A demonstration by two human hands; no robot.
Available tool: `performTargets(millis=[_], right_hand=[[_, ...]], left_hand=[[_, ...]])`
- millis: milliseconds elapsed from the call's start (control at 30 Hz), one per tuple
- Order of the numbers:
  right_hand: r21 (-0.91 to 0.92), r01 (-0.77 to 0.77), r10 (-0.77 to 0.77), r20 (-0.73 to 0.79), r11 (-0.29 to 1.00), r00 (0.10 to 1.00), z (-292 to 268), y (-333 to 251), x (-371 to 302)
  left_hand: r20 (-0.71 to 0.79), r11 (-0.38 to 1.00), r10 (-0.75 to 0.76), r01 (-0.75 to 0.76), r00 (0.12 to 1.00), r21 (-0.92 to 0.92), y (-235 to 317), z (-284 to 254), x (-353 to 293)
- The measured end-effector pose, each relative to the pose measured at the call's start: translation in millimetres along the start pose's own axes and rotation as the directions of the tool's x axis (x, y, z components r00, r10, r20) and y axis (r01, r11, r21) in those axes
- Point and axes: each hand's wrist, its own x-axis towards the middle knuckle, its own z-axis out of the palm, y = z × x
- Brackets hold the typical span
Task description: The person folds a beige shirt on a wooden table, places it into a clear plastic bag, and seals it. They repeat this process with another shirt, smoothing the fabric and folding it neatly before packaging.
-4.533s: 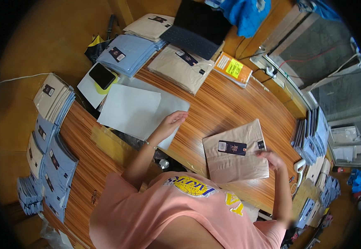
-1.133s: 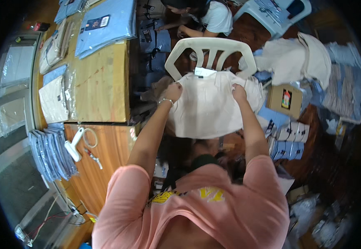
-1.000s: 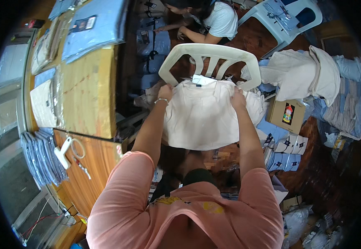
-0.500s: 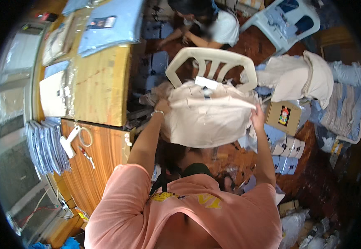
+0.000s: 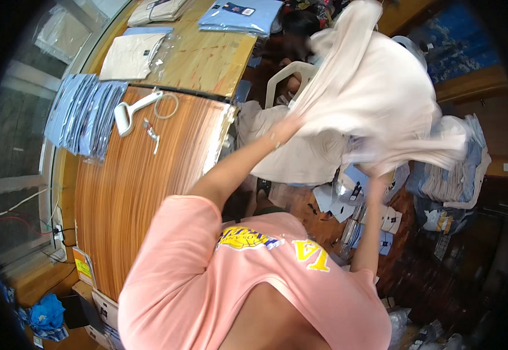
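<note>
A cream garment (image 5: pixel 376 87), blurred by motion, billows in the air in front of me, with long sleeve-like ends at the top and at the right. My left hand (image 5: pixel 289 126) is closed on its near left edge. Blurred under a hanging part of the cloth, my right hand (image 5: pixel 375 179) grips the garment's lower right. More cream cloth (image 5: pixel 298 160) lies below it over the white plastic chair (image 5: pixel 272 87), most of which is hidden.
At my left is a wood-grain tabletop (image 5: pixel 149 204) with a white lint roller (image 5: pixel 124 119) and small snips (image 5: pixel 151 131). Bagged blue garments (image 5: pixel 85 116) hang over its far left edge. A person (image 5: pixel 300 26) crouches beyond the chair. Folded clothes (image 5: pixel 449 178) are stacked at right.
The cream garment has been lifted off the chair and swung up and to the right, uncovering more cream cloth. My view has turned, showing more of the wood-grain table.
</note>
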Motion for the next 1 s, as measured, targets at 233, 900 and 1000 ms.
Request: performTargets(millis=[233,900,1000], right_hand=[[0.102,-0.622,0.214,0.886,0.776,0.412,60.4,-11.6,-193.4],[0.962,0.244,0.080,-0.236,-0.123,0.969,-328.3,-261.3,-8.8],[0.855,0.470,-0.002,-0.482,-0.217,0.876,-356.8,-322.7,-6.8]], left_hand=[[0.859,0.932,-0.363,0.137,0.362,0.336,33.1,-3.1,-257.0],[-0.255,0.943,-0.071,0.148,0.964,0.299,244.0,-437.4,-201.3],[-0.485,0.808,-0.021,0.300,0.874,0.507,249.9,-474.3,-183.4]])
